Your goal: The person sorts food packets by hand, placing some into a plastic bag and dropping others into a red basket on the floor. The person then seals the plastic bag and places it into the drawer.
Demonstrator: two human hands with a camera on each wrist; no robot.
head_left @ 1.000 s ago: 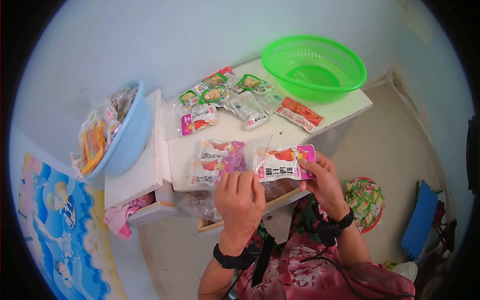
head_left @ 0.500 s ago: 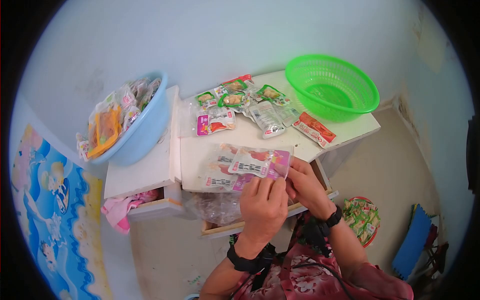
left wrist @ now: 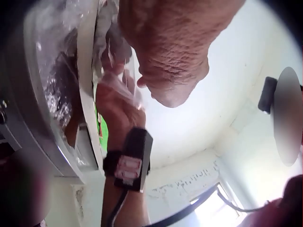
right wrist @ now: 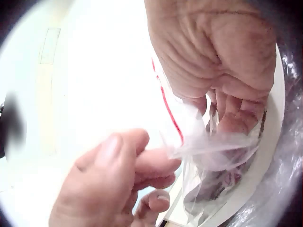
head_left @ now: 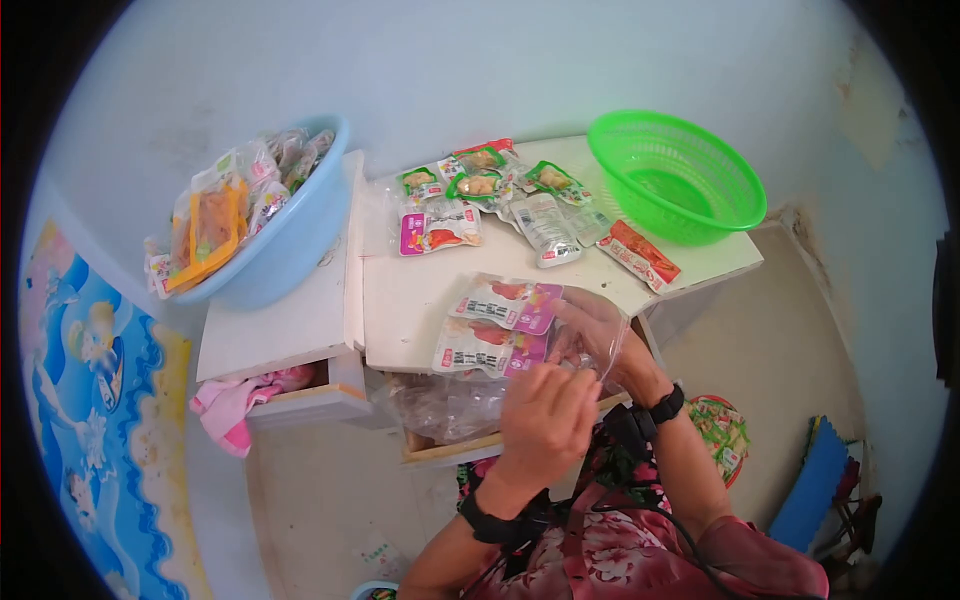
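Head view: by the table's (head_left: 405,320) front edge, left hand (head_left: 545,425) pinches the bag (right wrist: 215,153); right hand (head_left: 603,338) reaches inside, grip unclear. Reaching demands steadiness.

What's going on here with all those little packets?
Someone's left hand is pinching the edge of a clear bag, while the right hand reaches into it. Two white-and-purple packets, seemingly inside the bag, are by the right hand's fingers. More packets lie beyond, near a green basket. On the left, a blue tub holds others.
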